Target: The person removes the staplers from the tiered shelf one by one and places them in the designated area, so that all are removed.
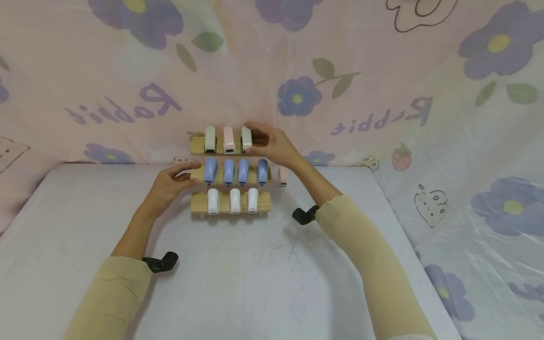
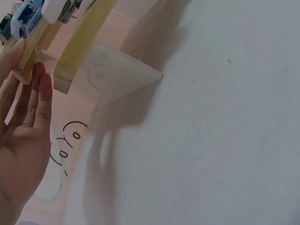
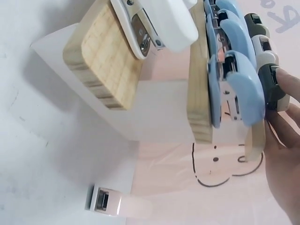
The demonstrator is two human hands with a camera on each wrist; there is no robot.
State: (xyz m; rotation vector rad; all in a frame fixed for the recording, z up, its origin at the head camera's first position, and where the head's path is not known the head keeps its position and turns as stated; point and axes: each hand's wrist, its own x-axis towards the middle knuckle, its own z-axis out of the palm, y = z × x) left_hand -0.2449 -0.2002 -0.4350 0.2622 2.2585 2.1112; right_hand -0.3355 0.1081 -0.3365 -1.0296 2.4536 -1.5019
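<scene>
A tiered rack with wooden shelves [image 1: 199, 202] holds small staplers in three rows. My left hand [image 1: 166, 190] pinches the left end of the middle shelf [image 2: 32, 55], thumb on one side and fingers on the other. At the right of the top shelf [image 1: 197, 145], my right hand [image 1: 274, 145] holds a pale stapler [image 1: 246, 139] with a dark green underside, its thumb on the stapler's near end. A pink stapler [image 1: 228, 139] and another pale stapler [image 1: 210, 139] stand to its left. Several blue staplers [image 1: 229, 171] fill the middle row; white staplers [image 1: 235, 200] line the bottom one.
One pale pink stapler [image 1: 282, 176] stands on the white tabletop [image 1: 238, 274], just right of the rack. Behind the rack hangs a pink printed cloth [image 1: 238, 80]. White triangular side supports [image 3: 157, 105] carry the shelves. Each wrist wears a black mount [image 1: 163, 262].
</scene>
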